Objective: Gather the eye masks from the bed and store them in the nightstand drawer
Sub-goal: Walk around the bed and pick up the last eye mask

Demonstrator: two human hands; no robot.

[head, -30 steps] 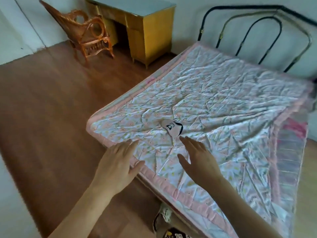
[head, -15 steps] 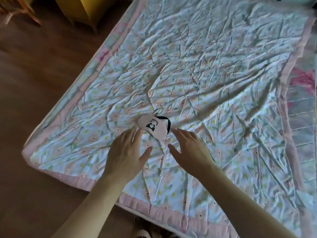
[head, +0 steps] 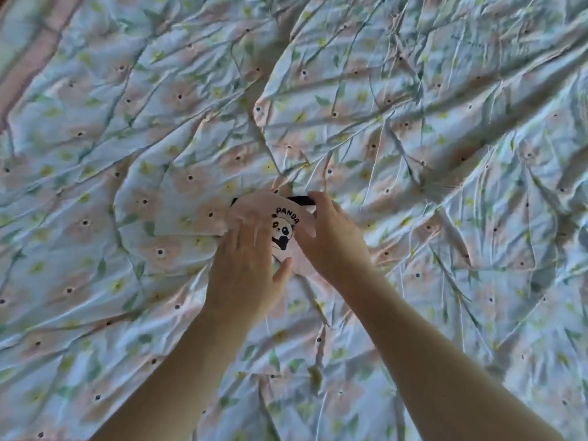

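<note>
1. Two hands meet on one mask [head: 288, 230], lying on the bed [head: 445, 154] just below frame centre.
2. Left hand [head: 246, 268] lies flat with fingers spread, likely pinning the mask.
3. Right hand [head: 334, 240] curls round its 3 o'clock edge and black strap [head: 299, 200], seemingly to lift.
4. Crumpled floral sheet all around; nothing blocks. Drawer unseen.
</note>
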